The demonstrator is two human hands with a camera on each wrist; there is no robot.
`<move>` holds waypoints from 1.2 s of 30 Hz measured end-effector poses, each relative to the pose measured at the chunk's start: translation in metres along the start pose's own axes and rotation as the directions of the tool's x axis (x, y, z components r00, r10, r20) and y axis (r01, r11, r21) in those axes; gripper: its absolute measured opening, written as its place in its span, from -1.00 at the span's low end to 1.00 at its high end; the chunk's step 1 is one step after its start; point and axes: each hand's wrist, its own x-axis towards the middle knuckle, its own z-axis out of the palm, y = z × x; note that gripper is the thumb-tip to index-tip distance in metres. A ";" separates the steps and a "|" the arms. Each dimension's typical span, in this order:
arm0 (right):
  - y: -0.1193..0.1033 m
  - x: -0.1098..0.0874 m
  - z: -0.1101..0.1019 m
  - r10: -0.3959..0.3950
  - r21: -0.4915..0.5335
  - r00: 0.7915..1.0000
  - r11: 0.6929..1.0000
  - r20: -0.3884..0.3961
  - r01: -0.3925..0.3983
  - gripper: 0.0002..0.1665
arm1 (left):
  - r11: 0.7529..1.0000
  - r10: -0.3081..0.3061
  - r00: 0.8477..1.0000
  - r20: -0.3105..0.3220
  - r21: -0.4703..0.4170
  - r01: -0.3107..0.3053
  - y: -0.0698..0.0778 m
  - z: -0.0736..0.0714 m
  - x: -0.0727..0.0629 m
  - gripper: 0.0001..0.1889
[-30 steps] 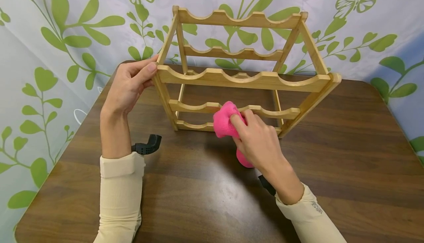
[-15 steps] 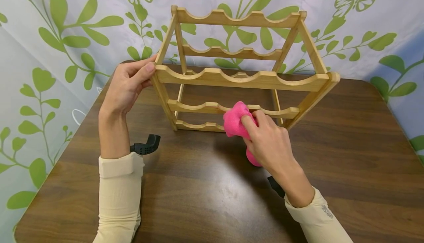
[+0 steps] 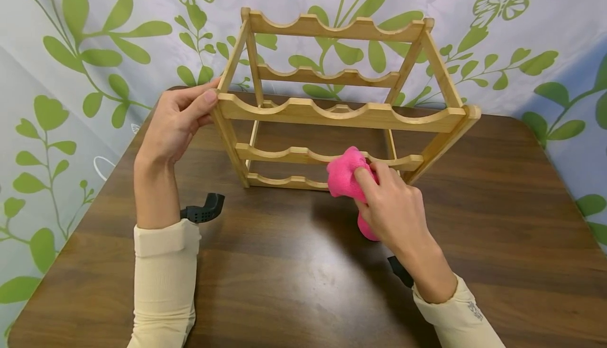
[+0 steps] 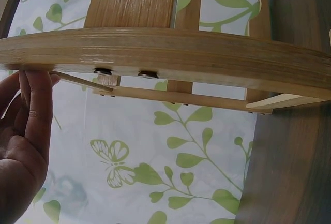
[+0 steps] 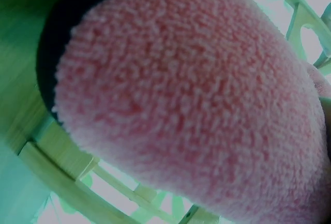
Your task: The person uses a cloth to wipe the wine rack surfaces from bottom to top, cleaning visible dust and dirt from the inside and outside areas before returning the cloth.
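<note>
A light wooden rack (image 3: 341,116) with scalloped rails stands upright on the table. Its top front left corner is pinched by my left hand (image 3: 170,121), thumb in front. The left wrist view shows that hand (image 4: 26,136) at the underside of a wooden post (image 4: 165,56). My right hand (image 3: 398,208) grips a bunched pink cloth (image 3: 343,174), which overlaps the middle front rail (image 3: 294,155) in the head view. A loose end of the cloth hangs below the palm. Fuzzy pink fabric (image 5: 181,94) fills most of the right wrist view, hiding the fingers.
The dark brown wooden table (image 3: 265,284) stretches out in front of the rack and to both sides. Behind it hangs a white curtain (image 3: 109,5) with green leaves and butterflies. Black wrist mounts (image 3: 206,210) stick out by both sleeves. A thin white cord (image 3: 97,166) loops at the left edge.
My right hand has moved to the right along the rack's front with the pink cloth. The left hand keeps its hold on the corner. The head view has shifted slightly.
</note>
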 end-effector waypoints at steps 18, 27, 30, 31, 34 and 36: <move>0.013 -0.012 -0.010 0.101 -0.009 0.995 0.995 0.000 -0.101 -0.45 | 1.000 0.021 1.000 -0.004 -0.002 -0.021 0.000 -0.001 -0.002 -0.72; 0.014 -0.014 -0.016 0.148 -0.021 0.989 0.989 0.008 -0.148 -0.45 | 1.000 0.019 1.000 -0.016 0.022 -0.019 -0.003 -0.001 0.000 -0.68; 0.014 -0.015 -0.018 0.165 -0.019 0.986 0.986 0.014 -0.164 -0.45 | 1.000 0.012 1.000 -0.015 0.025 -0.012 -0.002 -0.001 0.000 -0.68; 0.015 -0.015 -0.018 0.169 -0.017 0.986 0.985 0.013 -0.169 -0.45 | 1.000 0.010 1.000 -0.014 0.028 -0.010 -0.001 0.000 0.000 -0.69; 0.015 -0.017 -0.022 0.185 0.002 0.983 0.983 0.000 -0.185 -0.46 | 1.000 0.003 1.000 -0.012 0.028 -0.003 0.001 0.001 0.000 -0.70; 0.015 -0.018 -0.025 0.201 0.032 0.979 0.979 -0.025 -0.200 -0.46 | 0.999 0.001 1.000 -0.017 0.036 -0.001 0.001 0.002 0.000 -0.71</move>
